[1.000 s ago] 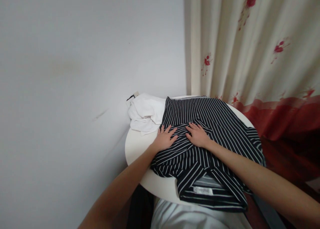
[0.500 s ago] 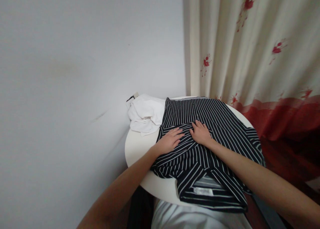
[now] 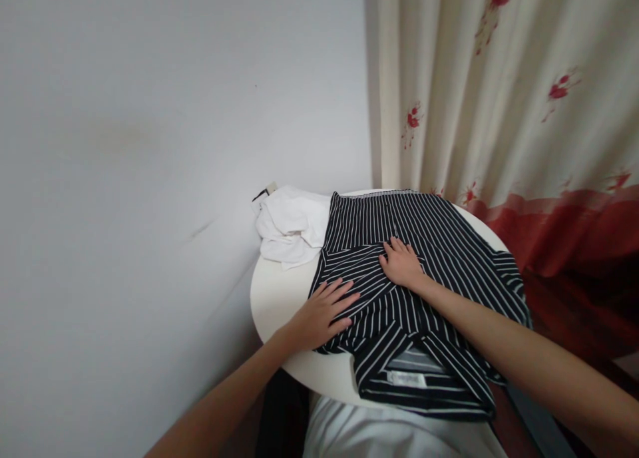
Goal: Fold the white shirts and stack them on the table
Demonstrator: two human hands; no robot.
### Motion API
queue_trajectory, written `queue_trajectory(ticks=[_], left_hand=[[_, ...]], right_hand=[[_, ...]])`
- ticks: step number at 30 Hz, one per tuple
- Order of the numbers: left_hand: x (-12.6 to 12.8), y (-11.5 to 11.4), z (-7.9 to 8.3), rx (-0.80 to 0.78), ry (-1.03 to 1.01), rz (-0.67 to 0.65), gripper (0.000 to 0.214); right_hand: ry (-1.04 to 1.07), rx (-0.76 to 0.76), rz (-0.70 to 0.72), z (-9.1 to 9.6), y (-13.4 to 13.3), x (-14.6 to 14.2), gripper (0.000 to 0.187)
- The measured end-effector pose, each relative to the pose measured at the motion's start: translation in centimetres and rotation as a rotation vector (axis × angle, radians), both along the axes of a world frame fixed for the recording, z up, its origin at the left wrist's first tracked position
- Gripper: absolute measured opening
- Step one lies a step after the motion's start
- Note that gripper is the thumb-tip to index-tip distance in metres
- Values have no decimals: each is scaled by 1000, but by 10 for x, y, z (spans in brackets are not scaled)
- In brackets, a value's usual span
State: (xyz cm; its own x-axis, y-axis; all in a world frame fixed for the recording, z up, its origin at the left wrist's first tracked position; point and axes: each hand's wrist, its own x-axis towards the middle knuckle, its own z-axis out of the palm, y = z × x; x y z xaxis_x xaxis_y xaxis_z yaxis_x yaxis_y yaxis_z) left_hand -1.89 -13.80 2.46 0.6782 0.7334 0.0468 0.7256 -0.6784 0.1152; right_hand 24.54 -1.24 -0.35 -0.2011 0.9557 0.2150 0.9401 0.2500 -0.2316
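A black shirt with white stripes (image 3: 434, 245) lies spread over a round white table (image 3: 274, 295), its collar and white label toward me. The left side of the shirt is folded inward across its middle. My left hand (image 3: 324, 315) rests flat on that folded part near the shirt's left edge, fingers spread. Palm down on the middle of the shirt, my right hand (image 3: 401, 263) has its fingers stretched out and slightly apart. Neither hand grips the cloth. The shirt's right sleeve hangs at the table's right edge.
A crumpled white cloth (image 3: 294, 225) sits at the table's back left, against the white wall (image 3: 174, 145). Behind the table on the right hangs a cream and red floral curtain (image 3: 459, 98). My lap in light clothing (image 3: 389, 435) is close to the table's front edge.
My left hand has slid toward me and a little left over the folded part, its fingers spreading wider. My right hand has stayed at the same spot on the shirt.
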Motion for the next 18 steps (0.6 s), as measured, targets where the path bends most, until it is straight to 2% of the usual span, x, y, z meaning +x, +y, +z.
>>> queue_trajectory(ticks=[4,7,11,14,16,18], left_hand=[[-5,-4,0,-24,-12,-21,56],[-8,8,10,-60,-98,7,52],[-8,48,35,24,-342,111,46],[3,85,49,96,-449,145,48],[17,107,49,120,-431,177,47],[31,125,42,130,-346,219,42]], right_hand=[[10,-14,2,0,0,0,59],[64,-31,-5,3,1,0,59],[170,42,-2,15,6,5,54],[199,93,-33,25,11,16,50],[184,70,-119,27,14,25,46],[153,34,-207,27,16,34,42]])
